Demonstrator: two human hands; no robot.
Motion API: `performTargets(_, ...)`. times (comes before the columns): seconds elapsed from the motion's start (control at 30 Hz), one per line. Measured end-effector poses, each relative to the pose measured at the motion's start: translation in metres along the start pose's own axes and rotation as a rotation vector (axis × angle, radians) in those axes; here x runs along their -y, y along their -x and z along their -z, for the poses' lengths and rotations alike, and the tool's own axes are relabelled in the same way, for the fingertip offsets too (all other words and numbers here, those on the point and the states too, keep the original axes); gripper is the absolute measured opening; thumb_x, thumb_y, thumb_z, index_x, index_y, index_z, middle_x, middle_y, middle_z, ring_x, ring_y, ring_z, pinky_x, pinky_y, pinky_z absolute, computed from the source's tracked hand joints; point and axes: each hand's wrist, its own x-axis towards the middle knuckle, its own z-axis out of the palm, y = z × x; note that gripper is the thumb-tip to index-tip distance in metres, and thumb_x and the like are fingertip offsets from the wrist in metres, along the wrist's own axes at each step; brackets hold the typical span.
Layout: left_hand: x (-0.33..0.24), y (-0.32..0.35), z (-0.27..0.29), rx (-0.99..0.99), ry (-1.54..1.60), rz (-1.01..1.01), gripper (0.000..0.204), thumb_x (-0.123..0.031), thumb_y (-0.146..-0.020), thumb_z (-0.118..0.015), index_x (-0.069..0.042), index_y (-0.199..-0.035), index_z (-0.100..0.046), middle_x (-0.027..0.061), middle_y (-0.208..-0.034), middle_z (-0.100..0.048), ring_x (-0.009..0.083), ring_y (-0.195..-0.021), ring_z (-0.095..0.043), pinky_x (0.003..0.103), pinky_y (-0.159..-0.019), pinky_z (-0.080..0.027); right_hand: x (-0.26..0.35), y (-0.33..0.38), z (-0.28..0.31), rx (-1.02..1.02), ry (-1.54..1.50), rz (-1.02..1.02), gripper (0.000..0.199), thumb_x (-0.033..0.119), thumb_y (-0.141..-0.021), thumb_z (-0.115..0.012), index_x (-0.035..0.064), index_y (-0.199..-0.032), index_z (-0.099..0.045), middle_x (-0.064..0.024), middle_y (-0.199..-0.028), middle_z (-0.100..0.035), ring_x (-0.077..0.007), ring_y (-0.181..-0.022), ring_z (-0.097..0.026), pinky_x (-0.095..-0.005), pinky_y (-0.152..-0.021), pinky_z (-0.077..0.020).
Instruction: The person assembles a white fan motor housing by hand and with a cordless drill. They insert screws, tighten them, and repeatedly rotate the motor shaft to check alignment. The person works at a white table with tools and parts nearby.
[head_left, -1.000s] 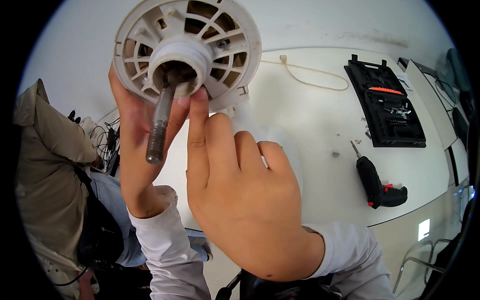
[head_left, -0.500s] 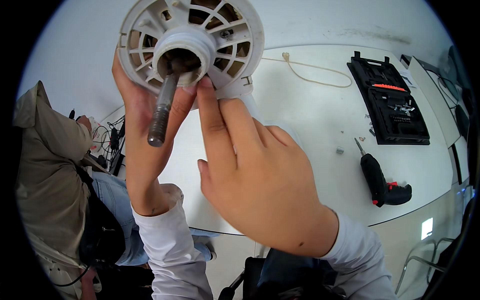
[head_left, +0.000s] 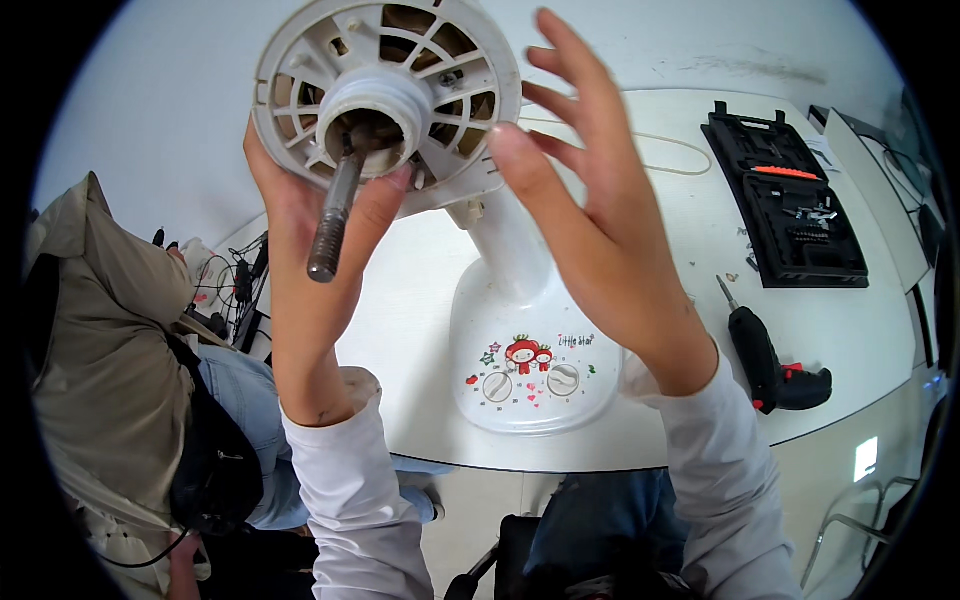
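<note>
The white motor housing [head_left: 390,88] of an electric fan fills the upper left, its round slotted front facing me. From its hollow hub a metal shaft [head_left: 338,215] with a threaded tip points down toward me. My left hand [head_left: 300,215] grips the housing from below and the left, thumb against the lower hub. At the housing's right rim, my right hand [head_left: 615,200] is open with fingers spread. Its thumb tip is close to the rim; whether they touch I cannot tell. The white fan base [head_left: 485,320], with two dials and red cartoon figures, stands on the table beneath.
A black cordless screwdriver [head_left: 760,360] lies on the white table [head_left: 420,420] at right. Behind it are an open black tool case [head_left: 800,235] and small loose metal parts. A cream cord [head_left: 690,172] runs across the back. Another person [head_left: 110,330] is at the left.
My right hand has left the hub and risen to the housing's right side, its fingers spreading. The fan base has come into sight. My left hand still holds the housing.
</note>
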Motion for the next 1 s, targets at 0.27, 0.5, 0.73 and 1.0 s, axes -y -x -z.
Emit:
performTargets(0.27, 0.005, 0.002, -0.001, -0.019, 0.052, -0.003, 0.072, -0.010, -0.082, -0.069, -0.003, -0.138, -0.024, 0.0125, -0.122, -0.049, 0.0197, -0.112, -0.050, 0.032, -0.095, -0.041, -0.004, -0.006, -0.012, -0.006, 0.011, 0.044, 0.045, 0.003, -0.083, -0.064, 0.0035, -0.126, -0.048, -0.0113, -0.119, -0.051, -0.0196, -0.107, -0.053, -0.0296, -0.079, -0.0470)
performTargets(0.5, 0.005, 0.001, 0.000, -0.011, 0.067, -0.021, 0.071, -0.010, -0.082, -0.070, -0.003, -0.136, -0.025, 0.0120, -0.120, -0.050, 0.0191, -0.109, -0.052, 0.033, -0.094, -0.043, -0.001, -0.004, -0.021, -0.026, 0.052, 0.092, 0.042, 0.002, -0.082, -0.065, 0.0036, -0.122, -0.051, -0.0115, -0.116, -0.052, -0.0198, -0.105, -0.053, -0.0298, -0.077, -0.0467)
performTargets(0.73, 0.001, 0.002, 0.003, 0.006, 0.067, 0.018, 0.071, -0.008, -0.082, -0.071, -0.003, -0.135, -0.025, 0.0118, -0.120, -0.050, 0.0193, -0.109, -0.052, 0.033, -0.093, -0.044, 0.007, 0.001, -0.020, -0.052, 0.083, 0.093, 0.040, 0.001, -0.081, -0.066, 0.0037, -0.119, -0.054, -0.0116, -0.112, -0.052, -0.0200, -0.102, -0.053, -0.0300, -0.075, -0.0464)
performTargets(1.0, 0.002, 0.004, 0.002, 0.061, 0.064, 0.005, 0.071, -0.004, -0.087, -0.063, -0.005, -0.145, -0.021, 0.0127, -0.136, -0.041, 0.0226, -0.126, -0.042, 0.036, -0.106, -0.033, 0.014, 0.011, -0.013, -0.089, 0.181, 0.126, 0.037, 0.001, -0.079, -0.067, 0.0038, -0.114, -0.058, -0.0118, -0.109, -0.052, -0.0202, -0.099, -0.054, -0.0303, -0.073, -0.0461)
